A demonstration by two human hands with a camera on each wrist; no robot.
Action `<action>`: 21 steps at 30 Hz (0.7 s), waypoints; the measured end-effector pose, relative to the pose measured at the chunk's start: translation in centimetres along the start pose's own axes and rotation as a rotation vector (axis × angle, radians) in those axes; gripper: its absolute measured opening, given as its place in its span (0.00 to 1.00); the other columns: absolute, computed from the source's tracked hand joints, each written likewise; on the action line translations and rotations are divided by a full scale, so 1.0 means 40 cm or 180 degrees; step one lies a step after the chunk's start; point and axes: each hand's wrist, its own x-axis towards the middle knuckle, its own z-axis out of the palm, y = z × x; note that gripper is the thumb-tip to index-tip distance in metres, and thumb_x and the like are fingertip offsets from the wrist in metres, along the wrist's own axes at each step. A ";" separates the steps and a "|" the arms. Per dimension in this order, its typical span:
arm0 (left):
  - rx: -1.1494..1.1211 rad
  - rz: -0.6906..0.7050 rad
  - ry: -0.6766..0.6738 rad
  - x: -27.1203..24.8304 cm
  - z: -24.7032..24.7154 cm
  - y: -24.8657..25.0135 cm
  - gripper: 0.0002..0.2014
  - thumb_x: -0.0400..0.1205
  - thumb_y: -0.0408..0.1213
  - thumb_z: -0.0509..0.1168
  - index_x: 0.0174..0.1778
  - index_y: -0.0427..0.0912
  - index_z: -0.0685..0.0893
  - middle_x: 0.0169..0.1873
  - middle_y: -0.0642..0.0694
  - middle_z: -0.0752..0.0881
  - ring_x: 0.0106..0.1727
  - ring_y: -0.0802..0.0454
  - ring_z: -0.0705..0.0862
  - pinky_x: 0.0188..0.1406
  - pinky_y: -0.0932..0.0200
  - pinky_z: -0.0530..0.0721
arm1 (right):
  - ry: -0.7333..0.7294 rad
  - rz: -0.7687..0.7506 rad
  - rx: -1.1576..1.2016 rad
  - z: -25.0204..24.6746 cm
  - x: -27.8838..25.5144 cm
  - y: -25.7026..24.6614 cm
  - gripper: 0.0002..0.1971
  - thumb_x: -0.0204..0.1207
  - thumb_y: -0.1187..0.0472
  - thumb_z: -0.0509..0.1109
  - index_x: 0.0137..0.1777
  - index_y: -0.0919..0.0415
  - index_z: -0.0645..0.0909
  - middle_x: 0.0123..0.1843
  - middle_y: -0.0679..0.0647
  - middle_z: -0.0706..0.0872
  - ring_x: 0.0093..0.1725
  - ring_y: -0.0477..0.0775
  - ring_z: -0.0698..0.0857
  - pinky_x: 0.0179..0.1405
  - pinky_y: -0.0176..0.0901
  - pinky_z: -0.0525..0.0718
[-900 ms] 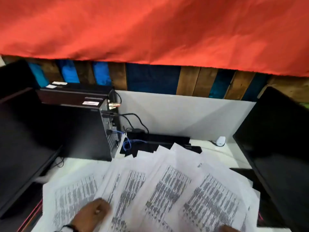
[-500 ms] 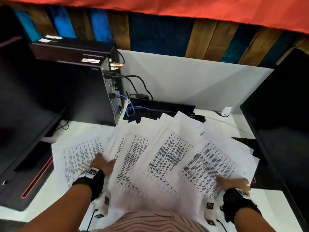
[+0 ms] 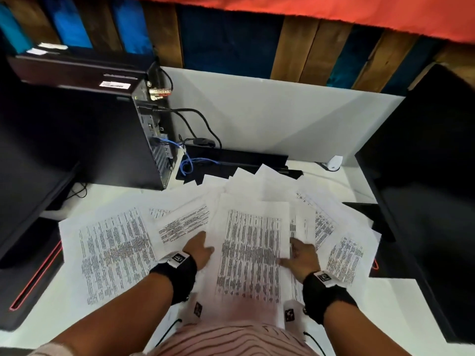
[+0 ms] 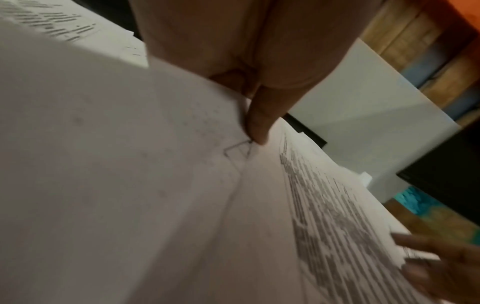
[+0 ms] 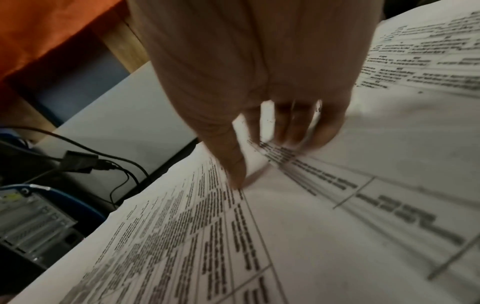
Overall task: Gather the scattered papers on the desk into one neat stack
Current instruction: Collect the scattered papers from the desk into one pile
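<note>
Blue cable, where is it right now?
Head view, back of the desk, left of centre: the blue cable loops from the rear of the black computer tower, just beyond the papers.

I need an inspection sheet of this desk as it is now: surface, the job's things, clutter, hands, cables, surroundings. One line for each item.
Surface: white desk, mostly covered by paper.
Job's things: papers fanned out and overlapping; no neat stack yet.
Clutter: black tower at back left; left monitor; right monitor; small white device.
Hands: left hand at the middle sheet's left edge, thumb on paper, fingers hidden; right hand spread on the sheets at its right edge.
Cables: black cables and blue cable at the tower's rear.
Surroundings: white partition, plank wall, orange cloth.
</note>
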 end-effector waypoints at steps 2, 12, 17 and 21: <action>-0.0163 -0.0073 0.0187 -0.003 -0.007 -0.015 0.32 0.86 0.39 0.58 0.84 0.35 0.53 0.84 0.39 0.57 0.84 0.43 0.59 0.81 0.54 0.59 | 0.0426 0.0480 -0.0174 -0.027 -0.026 -0.012 0.41 0.64 0.43 0.76 0.77 0.53 0.65 0.74 0.64 0.68 0.73 0.68 0.69 0.69 0.60 0.73; -0.0211 0.0058 -0.0273 -0.051 0.072 0.012 0.40 0.85 0.50 0.59 0.85 0.40 0.43 0.85 0.41 0.49 0.85 0.43 0.54 0.81 0.48 0.57 | -0.0062 0.0243 0.1492 0.007 -0.053 -0.053 0.16 0.82 0.58 0.62 0.67 0.61 0.71 0.61 0.58 0.83 0.57 0.60 0.84 0.61 0.50 0.83; -0.0175 0.0059 -0.0036 -0.051 0.074 0.011 0.39 0.84 0.36 0.62 0.85 0.40 0.45 0.85 0.42 0.49 0.86 0.46 0.51 0.82 0.54 0.52 | 0.0214 0.0238 0.1553 -0.033 -0.051 -0.028 0.31 0.84 0.41 0.50 0.75 0.66 0.69 0.73 0.65 0.77 0.71 0.66 0.77 0.67 0.46 0.72; -0.0272 -0.0042 -0.0276 -0.052 0.070 -0.005 0.42 0.83 0.39 0.65 0.85 0.40 0.43 0.85 0.43 0.49 0.85 0.45 0.53 0.82 0.53 0.54 | -0.0056 0.0033 0.1443 -0.033 -0.039 0.004 0.32 0.84 0.44 0.53 0.82 0.63 0.59 0.83 0.59 0.64 0.82 0.60 0.64 0.80 0.48 0.59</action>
